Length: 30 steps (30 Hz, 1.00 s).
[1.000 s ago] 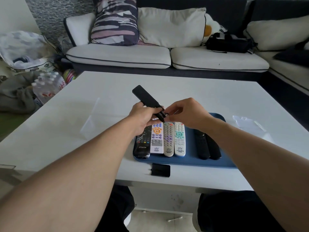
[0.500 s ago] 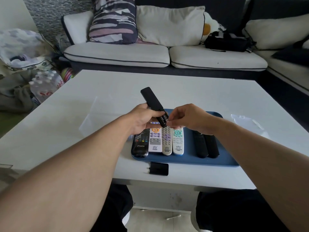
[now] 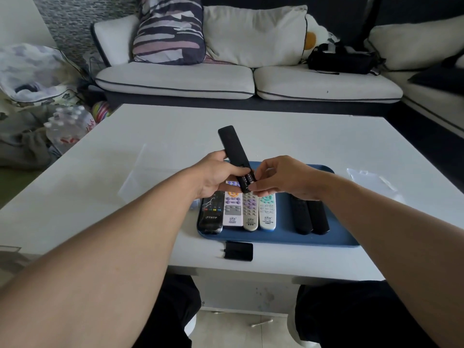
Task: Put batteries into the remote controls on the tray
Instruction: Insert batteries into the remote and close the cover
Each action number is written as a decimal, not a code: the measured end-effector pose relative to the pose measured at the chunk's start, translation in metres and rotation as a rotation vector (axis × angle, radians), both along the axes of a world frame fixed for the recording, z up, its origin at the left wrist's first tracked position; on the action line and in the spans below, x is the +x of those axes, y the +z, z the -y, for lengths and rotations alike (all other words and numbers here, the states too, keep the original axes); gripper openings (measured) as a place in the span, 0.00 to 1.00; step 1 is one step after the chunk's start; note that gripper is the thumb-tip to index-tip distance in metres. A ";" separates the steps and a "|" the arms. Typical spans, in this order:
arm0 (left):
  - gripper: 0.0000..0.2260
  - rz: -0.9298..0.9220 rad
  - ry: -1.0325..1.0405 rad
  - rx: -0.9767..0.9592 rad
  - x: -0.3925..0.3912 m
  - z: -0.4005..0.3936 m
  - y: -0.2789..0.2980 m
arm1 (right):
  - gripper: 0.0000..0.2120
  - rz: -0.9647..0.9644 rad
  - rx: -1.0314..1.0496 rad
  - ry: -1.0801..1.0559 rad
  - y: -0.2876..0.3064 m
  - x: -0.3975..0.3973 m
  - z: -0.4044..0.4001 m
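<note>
My left hand (image 3: pixel 216 173) grips a long black remote (image 3: pixel 232 150) held back side up above the blue tray (image 3: pixel 283 238). At its near end the open compartment shows a battery (image 3: pixel 248 180). My right hand (image 3: pixel 281 180) pinches at that end with fingertips on the battery. On the tray lie a black remote (image 3: pixel 211 218), three light remotes (image 3: pixel 251 214) with coloured buttons, and two slim black remotes (image 3: pixel 310 217). The black battery cover (image 3: pixel 238 251) lies on the white table (image 3: pixel 125 187) just in front of the tray.
A clear plastic wrapper (image 3: pixel 371 178) lies on the table right of the tray. A sofa (image 3: pixel 251 79) with cushions stands beyond the table. A pack of water bottles (image 3: pixel 67 126) and bags sit on the floor at left.
The held remote has swung from a leftward slant to nearer upright and sits a bit farther right. My right hand keeps working at its near end.
</note>
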<state>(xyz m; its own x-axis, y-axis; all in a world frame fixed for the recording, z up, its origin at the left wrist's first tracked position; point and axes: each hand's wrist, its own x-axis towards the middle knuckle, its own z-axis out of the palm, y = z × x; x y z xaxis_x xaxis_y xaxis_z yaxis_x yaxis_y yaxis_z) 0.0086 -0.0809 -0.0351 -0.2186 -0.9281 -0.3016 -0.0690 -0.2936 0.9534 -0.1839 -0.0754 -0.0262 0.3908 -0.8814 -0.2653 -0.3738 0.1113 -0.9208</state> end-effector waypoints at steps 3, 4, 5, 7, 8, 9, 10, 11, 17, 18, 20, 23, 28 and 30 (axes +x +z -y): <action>0.14 0.008 -0.015 -0.011 -0.001 0.000 0.002 | 0.12 0.003 0.005 -0.008 0.001 -0.001 0.001; 0.14 0.016 -0.024 -0.013 0.000 0.000 0.002 | 0.12 -0.006 0.006 -0.006 0.000 -0.001 0.001; 0.14 0.025 -0.036 -0.013 0.001 0.000 0.002 | 0.13 -0.019 0.006 -0.002 0.000 0.000 0.002; 0.16 0.029 -0.062 0.002 0.003 0.000 0.001 | 0.13 -0.050 0.012 0.015 -0.001 0.001 0.002; 0.17 0.024 -0.073 0.013 0.004 -0.001 0.001 | 0.13 -0.065 0.013 0.029 -0.001 0.000 0.002; 0.18 0.018 -0.085 0.022 0.005 -0.002 0.001 | 0.12 -0.072 0.015 0.041 -0.001 0.000 0.002; 0.18 0.010 -0.096 0.028 0.005 -0.003 0.001 | 0.12 -0.076 0.019 0.048 0.000 -0.001 0.002; 0.19 0.003 -0.108 0.031 0.006 -0.003 0.001 | 0.12 -0.078 0.025 0.050 0.000 -0.002 0.002; 0.17 0.048 -0.137 0.021 0.006 -0.004 0.000 | 0.13 -0.130 0.022 0.039 -0.004 -0.002 0.002; 0.17 0.057 -0.138 0.020 0.006 -0.005 -0.001 | 0.14 -0.152 0.019 0.044 -0.005 -0.001 0.002; 0.15 0.064 -0.135 0.022 0.006 -0.005 -0.001 | 0.14 -0.182 0.018 0.050 -0.005 0.001 0.002; 0.15 0.067 -0.089 0.016 0.007 -0.004 -0.003 | 0.13 -0.223 -0.040 0.027 -0.008 0.007 0.002; 0.15 0.107 0.072 -0.030 0.009 0.001 -0.012 | 0.15 -0.676 -0.233 0.231 -0.009 0.018 -0.006; 0.16 0.102 0.132 -0.040 0.013 0.003 -0.015 | 0.11 -0.797 -0.175 0.407 -0.008 0.027 -0.016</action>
<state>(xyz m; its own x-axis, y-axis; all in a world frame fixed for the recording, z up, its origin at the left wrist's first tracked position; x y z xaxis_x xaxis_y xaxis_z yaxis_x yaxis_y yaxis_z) 0.0217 -0.0841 -0.0500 -0.0641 -0.9583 -0.2785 -0.1294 -0.2687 0.9545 -0.1574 -0.0592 -0.0338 0.4387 -0.7689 -0.4651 -0.8865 -0.2855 -0.3642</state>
